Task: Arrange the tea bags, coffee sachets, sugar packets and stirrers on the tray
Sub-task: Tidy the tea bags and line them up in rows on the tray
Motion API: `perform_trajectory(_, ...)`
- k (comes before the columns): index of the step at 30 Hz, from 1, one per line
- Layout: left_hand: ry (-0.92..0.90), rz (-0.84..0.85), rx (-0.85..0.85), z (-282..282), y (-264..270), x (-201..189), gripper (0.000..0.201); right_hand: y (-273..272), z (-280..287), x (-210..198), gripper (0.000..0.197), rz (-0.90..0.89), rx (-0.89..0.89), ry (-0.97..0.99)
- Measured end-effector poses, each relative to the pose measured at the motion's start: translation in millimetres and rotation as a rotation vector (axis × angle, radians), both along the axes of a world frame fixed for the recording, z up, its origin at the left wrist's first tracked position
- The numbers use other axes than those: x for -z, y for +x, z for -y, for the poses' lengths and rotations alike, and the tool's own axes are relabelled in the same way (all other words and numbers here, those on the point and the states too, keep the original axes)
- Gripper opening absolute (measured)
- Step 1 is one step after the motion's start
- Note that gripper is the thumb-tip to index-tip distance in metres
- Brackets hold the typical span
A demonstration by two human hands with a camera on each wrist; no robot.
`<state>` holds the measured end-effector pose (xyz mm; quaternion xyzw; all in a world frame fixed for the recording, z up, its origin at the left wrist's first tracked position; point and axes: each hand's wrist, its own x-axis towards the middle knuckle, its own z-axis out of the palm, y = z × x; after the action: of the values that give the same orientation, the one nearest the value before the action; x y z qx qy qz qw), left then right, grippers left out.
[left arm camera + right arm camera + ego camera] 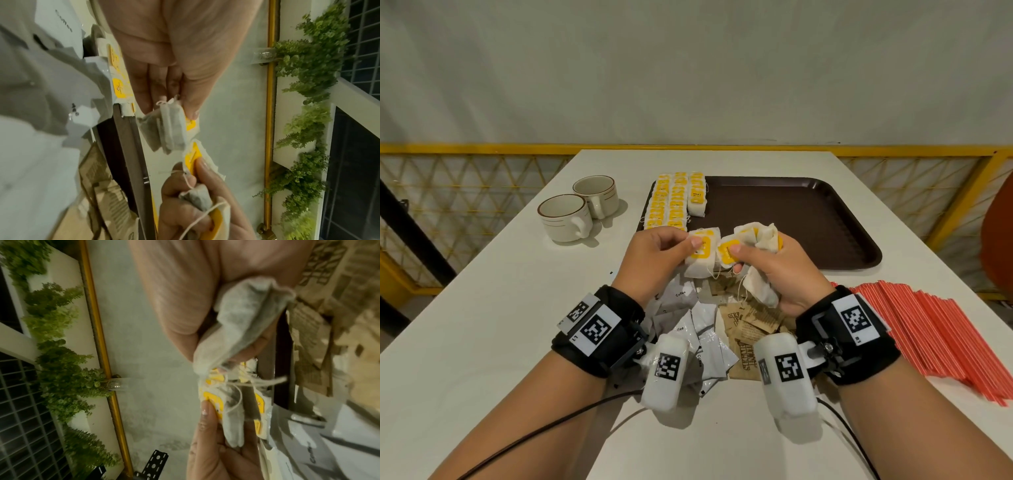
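Note:
My left hand [654, 251] pinches one white tea bag with a yellow tag [700, 253] between thumb and fingers, above the tray's near edge. My right hand [774, 270] grips a bunch of tea bags [756, 240], thumb on a yellow tag. The dark brown tray [808, 219] holds rows of tea bags [674, 202] at its left end. White coffee sachets [695, 329] and brown sugar packets [750, 329] lie heaped on the table under my wrists. Red stirrers [935, 335] lie to the right. In the left wrist view the pinched tea bag [168, 126] hangs from my fingertips.
Two beige cups [578, 209] stand left of the tray on the white table [482, 308]. A yellow railing [482, 149] runs behind the table. Cables trail from my wrist bands across the near table edge.

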<state>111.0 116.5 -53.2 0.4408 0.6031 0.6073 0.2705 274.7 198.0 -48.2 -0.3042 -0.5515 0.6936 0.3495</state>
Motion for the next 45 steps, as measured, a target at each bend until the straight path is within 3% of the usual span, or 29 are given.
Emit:
perform_trajectory(4,0.011,-0.024,-0.03,-1.7,2.4,2.0,0.01,-2.2,2.8,-2.0,0.013,-0.027,-0.023,-0.05)
perform_trajectory(7,0.022,-0.034,0.015,-1.2,13.2,3.5,0.01,-8.2,7.3,1.5,0.022,-0.078,0.016,-0.085)
perform_trajectory(11,0.047,-0.067,0.029,-1.4,19.5,2.3,0.008,-10.2,5.3,2.7,0.021,-0.097,0.072,-0.091)
perform_trajectory(15,0.032,-0.084,0.053,0.6,18.9,1.9,0.007,-10.3,6.4,3.7,0.029,-0.081,0.019,-0.065)
perform_trajectory(18,0.002,-0.076,0.019,2.0,11.8,-0.6,0.012,-6.2,4.9,1.6,0.027,-0.051,-0.026,-0.014)
perform_trajectory(23,-0.112,-0.168,0.083,5.6,-6.6,-8.2,0.015,6.0,-8.0,-4.6,0.009,0.032,0.117,0.038)
perform_trajectory(25,-0.146,-0.208,0.122,6.8,-9.5,-9.2,0.016,9.2,-8.3,-7.0,0.013,0.031,0.085,0.079)
perform_trajectory(29,-0.162,-0.238,0.207,7.9,-7.3,-10.4,0.008,7.6,0.3,-7.7,0.024,0.175,-0.109,0.345)
perform_trajectory(36,-0.152,-0.304,0.213,8.4,-9.1,-8.9,0.01,7.0,-2.4,-3.9,0.026,0.268,-0.124,0.544)
perform_trajectory(40,-0.161,-0.329,0.236,9.0,-6.0,-9.4,0.008,5.5,0.0,-2.4,0.023,0.304,-0.12,0.552)
perform_trajectory(45,-0.103,-0.249,0.146,8.4,-7.3,-8.9,0.011,6.0,0.0,0.1,0.019,0.301,-0.049,0.538)
